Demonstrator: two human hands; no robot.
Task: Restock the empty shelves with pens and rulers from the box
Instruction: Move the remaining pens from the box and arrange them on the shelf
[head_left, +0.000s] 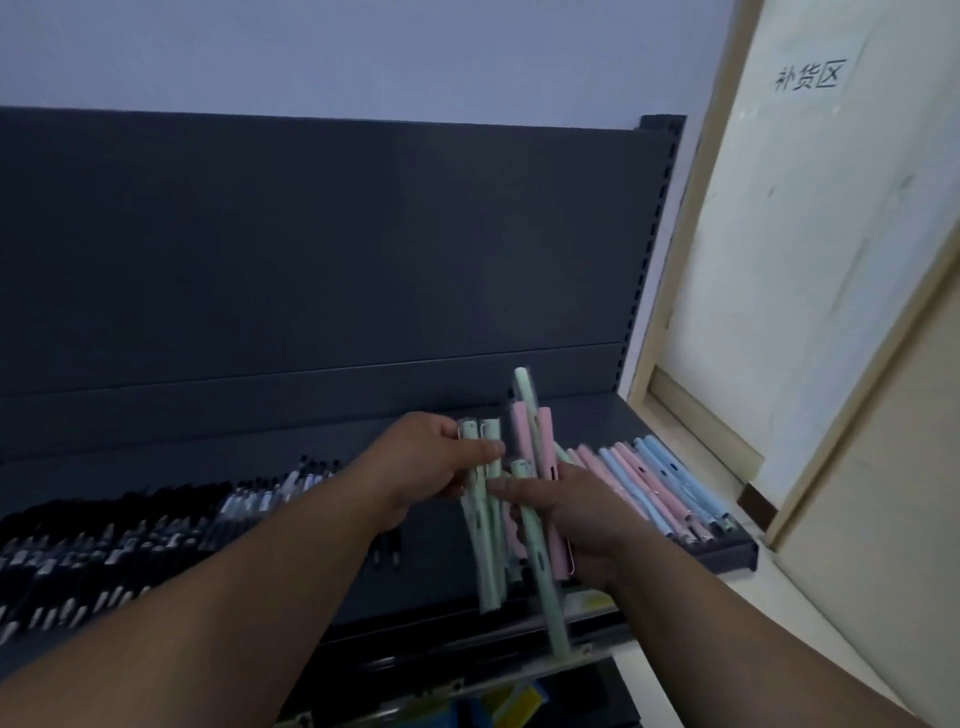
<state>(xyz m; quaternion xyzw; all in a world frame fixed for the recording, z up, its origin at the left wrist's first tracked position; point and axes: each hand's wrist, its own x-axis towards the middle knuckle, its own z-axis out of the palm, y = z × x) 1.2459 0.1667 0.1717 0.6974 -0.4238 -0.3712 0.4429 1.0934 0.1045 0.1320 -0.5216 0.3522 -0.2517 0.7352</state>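
Shelf (597, 415) part-stocked: my left hand (431, 462) pinches green pens (485, 545), right hand (582, 519) grips pink-green bunch (543, 457); next, lay them by pastel row (660, 483).

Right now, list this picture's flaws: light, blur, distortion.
Head view: dim light, the shelf almost swallowing the black pens at left, the door at right far brighter. Head view: motion blur smears the green pens in the left hand more than the pink pens in the right hand. Head view: wide-angle bending tilts the door frame.
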